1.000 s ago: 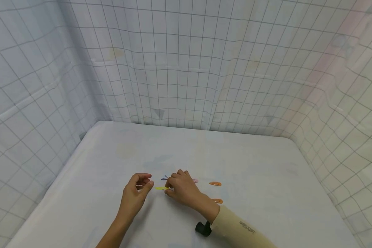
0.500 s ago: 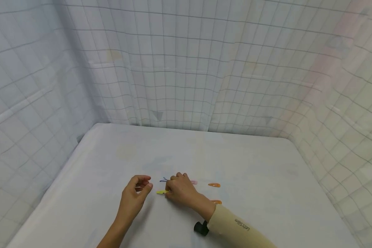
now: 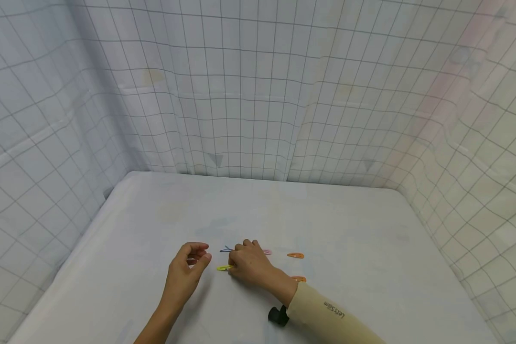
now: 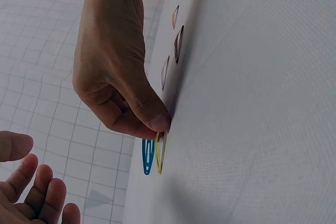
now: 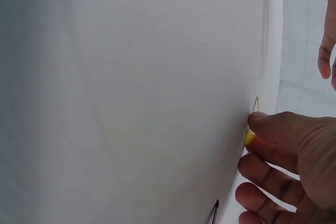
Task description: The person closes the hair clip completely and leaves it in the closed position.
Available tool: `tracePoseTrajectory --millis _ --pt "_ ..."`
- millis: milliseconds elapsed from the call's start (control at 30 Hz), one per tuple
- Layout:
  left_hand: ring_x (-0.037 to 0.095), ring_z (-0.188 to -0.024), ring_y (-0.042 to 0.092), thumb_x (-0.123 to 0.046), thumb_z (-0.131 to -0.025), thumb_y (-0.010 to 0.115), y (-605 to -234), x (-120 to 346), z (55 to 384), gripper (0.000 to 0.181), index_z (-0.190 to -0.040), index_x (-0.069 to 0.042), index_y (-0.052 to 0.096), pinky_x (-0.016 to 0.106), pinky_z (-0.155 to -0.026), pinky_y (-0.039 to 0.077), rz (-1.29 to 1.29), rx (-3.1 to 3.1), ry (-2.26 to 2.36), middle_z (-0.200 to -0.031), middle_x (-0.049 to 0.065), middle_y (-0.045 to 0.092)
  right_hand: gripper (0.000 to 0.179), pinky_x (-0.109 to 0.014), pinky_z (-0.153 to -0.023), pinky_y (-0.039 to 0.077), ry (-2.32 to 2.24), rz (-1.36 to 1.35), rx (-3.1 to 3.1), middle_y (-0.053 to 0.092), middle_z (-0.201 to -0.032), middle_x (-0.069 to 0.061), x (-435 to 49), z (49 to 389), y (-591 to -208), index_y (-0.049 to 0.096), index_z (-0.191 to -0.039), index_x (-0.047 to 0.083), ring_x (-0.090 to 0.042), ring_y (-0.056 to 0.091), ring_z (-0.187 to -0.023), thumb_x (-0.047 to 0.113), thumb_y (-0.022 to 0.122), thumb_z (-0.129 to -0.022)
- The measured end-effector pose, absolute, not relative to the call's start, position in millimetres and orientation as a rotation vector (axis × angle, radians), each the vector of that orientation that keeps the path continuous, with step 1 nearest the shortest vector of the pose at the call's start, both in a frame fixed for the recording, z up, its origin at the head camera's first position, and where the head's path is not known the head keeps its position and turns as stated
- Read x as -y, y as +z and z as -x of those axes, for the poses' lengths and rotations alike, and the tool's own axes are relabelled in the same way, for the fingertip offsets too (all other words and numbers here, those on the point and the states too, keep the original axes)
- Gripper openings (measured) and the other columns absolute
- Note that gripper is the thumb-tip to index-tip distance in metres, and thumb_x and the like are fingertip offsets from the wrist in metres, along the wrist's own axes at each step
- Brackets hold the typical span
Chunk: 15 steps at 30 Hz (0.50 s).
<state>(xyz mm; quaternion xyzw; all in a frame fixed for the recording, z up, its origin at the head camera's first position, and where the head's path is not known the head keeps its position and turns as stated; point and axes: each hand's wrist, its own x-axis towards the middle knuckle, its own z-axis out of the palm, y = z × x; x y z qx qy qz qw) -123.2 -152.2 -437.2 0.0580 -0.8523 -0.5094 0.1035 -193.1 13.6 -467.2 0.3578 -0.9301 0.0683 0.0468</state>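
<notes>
My right hand [image 3: 250, 263] pinches one end of a yellow snap hair clip [image 3: 224, 268] between thumb and index finger, low at the white table. The right wrist view shows the thumb over the yellow clip [image 5: 249, 139], its pointed tip sticking out. Just beyond it lies a blue hair clip [image 3: 225, 249], partly behind my right fingers in the head view; the left wrist view shows this blue clip [image 4: 148, 156] beside the yellow one. Left of the clips, my left hand [image 3: 186, 271] hovers with loosely bent fingers and holds nothing.
A pink clip [image 3: 267, 252] lies behind my right hand. Two orange clips [image 3: 295, 255] lie farther right, one partly covered by my forearm. A dark clip [image 4: 179, 44] shows in the left wrist view. A black cylindrical piece [image 3: 277, 316] sits by my right sleeve. Grid-patterned curtains surround the table.
The yellow clip and my right fingertips have shifted slightly toward me, away from the blue clip. My left hand has stayed nearly still. The head view has shifted a little.
</notes>
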Motion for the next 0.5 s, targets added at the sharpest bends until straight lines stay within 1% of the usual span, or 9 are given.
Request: tracePoseTrajectory --millis 167,367,500 --pt "0.011 -0.092 0.052 -0.015 -0.091 0.061 -437.4 150.9 125.2 0.023 -0.113 -0.01 0.058 0.022 -0.085 0.041 -0.161 2.509 -1.522 -0.101 0.003 0.059 0.01 -0.022 -0.066 0.031 0.209 -1.087 2.828 0.061 -0.077 0.012 -15.6 193.7 -466.8 0.072 -0.082 0.026 -0.007 0.045 -0.073 0.035 0.074 -0.078" --pt "0.01 -0.091 0.052 -0.015 -0.09 0.061 -437.5 148.7 128.8 0.023 -0.112 -0.01 0.059 0.021 -0.084 0.042 -0.142 2.494 -1.514 -0.1 0.003 0.059 0.013 -0.023 -0.068 0.035 0.248 -1.042 2.848 0.066 -0.085 0.009 -18.6 198.5 -459.4 0.073 -0.09 0.024 -0.009 0.049 -0.077 0.033 0.072 -0.08" --pt "0.01 -0.09 0.052 -0.013 -0.089 0.062 -437.8 147.8 131.9 0.022 -0.111 -0.009 0.059 0.02 -0.083 0.042 -0.141 2.478 -1.512 -0.099 0.003 0.059 0.015 -0.024 -0.07 0.036 0.249 -0.998 2.873 0.066 -0.087 0.009 -21.1 204.4 -453.8 0.073 -0.092 0.023 -0.009 0.049 -0.078 0.033 0.071 -0.081"
